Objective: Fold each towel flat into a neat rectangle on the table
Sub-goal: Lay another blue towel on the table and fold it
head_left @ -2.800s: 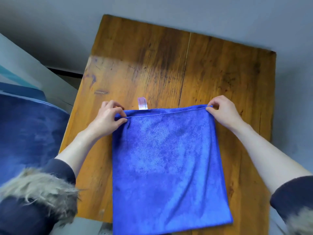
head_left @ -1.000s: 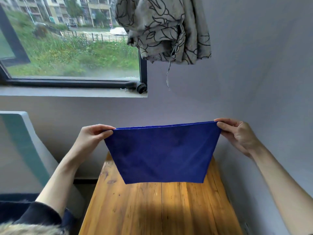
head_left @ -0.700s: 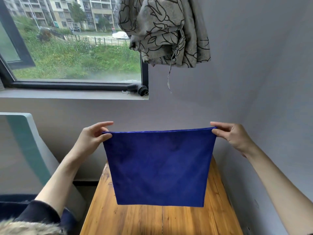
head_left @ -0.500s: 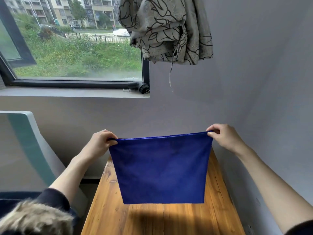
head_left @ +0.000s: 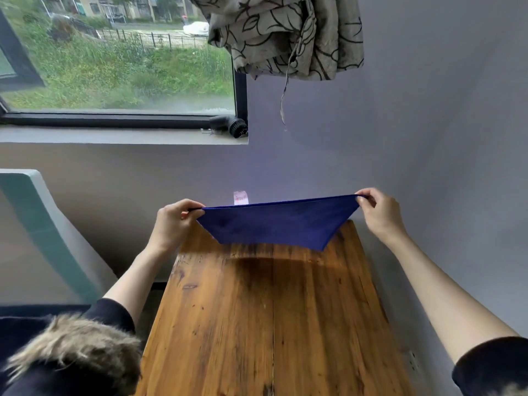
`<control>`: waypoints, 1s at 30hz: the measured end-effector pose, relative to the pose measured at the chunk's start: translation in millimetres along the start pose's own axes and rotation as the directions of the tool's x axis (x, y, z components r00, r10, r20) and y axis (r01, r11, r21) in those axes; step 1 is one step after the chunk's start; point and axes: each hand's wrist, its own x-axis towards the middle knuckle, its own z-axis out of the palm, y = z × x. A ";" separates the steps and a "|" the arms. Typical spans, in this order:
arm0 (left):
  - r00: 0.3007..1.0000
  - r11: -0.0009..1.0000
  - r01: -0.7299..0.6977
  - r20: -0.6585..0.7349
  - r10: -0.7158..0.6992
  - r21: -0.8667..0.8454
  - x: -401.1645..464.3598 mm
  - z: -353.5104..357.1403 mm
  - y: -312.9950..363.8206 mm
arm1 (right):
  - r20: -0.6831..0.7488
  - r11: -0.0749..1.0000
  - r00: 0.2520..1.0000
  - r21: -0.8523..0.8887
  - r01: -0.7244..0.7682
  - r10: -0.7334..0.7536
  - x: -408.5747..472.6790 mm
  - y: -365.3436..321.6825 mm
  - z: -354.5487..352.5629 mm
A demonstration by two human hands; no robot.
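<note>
A person holds a blue towel (head_left: 281, 224) in the air above the far end of a wooden table (head_left: 271, 324), at 12 o'clock from the camera. The left hand (head_left: 174, 221) pinches one top corner, the right hand (head_left: 377, 211) the other, fingers curled round the hem; a white label (head_left: 241, 198) sticks up from the edge. The towel appears doubled over, so the fold looks partly done; it is not yet laid flat as a neat rectangle. A window (head_left: 120, 61) sits at 10 o'clock, a knotted curtain (head_left: 285, 35) at 12, a pale slab (head_left: 43, 224) at 9. Nothing blocks the tabletop.
</note>
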 end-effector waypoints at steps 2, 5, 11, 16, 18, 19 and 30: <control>0.995 0.999 0.034 0.091 -0.036 0.021 -24.4 6.1 -15.6 | 0.070 1.000 0.997 -0.004 -0.027 0.028 -23.5 21.7 7.1; 0.964 0.993 0.062 0.251 -0.087 0.104 -63.3 16.9 -41.3 | 0.204 0.995 0.975 -0.064 -0.079 0.091 -66.7 58.2 18.3; 0.706 0.934 0.200 0.617 -0.346 0.296 -124.9 37.3 -85.0 | 0.425 0.960 0.861 -0.103 -0.262 0.280 -135.3 103.0 29.4; 0.477 0.870 0.372 0.737 -0.478 0.323 -147.3 41.9 -101.6 | 0.567 0.901 0.716 -0.118 -0.418 0.407 -161.0 120.5 27.1; 0.438 0.851 0.403 0.746 -0.502 0.336 -149.6 44.7 -104.4 | 0.606 0.873 0.652 -0.160 -0.460 0.455 -164.5 124.6 29.0; 0.447 0.848 0.414 0.737 -0.506 0.331 -149.3 46.5 -105.0 | 0.606 0.867 0.643 -0.176 -0.466 0.469 -165.6 125.6 30.6; 0.672 0.883 0.422 0.582 -0.458 0.206 -123.0 97.0 -127.8 | 0.394 0.647 0.611 0.052 -0.761 0.687 -148.6 153.6 86.2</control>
